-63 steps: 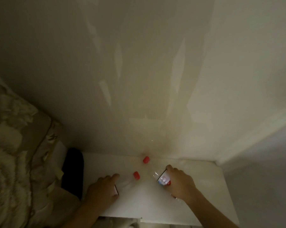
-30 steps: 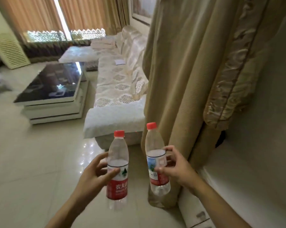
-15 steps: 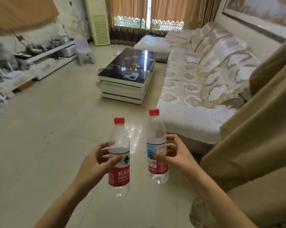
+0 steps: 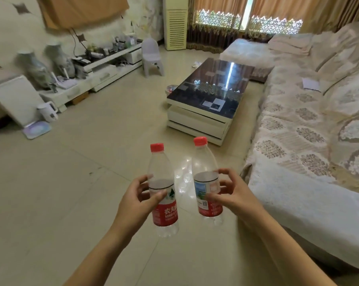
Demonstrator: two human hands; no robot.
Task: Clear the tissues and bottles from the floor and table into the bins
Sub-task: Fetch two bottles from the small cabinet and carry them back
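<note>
Two upright bottles: left bottle gripped by left hand, right bottle by right hand.

Premises: a domestic living room. Evidence: a long sofa under a patterned lace cover along the right side; a low coffee table with a glossy black top at centre; a white low media cabinet crowded with small items on the left; drawn curtains at the far window; a standing air conditioner; beige floor tiles.
</note>
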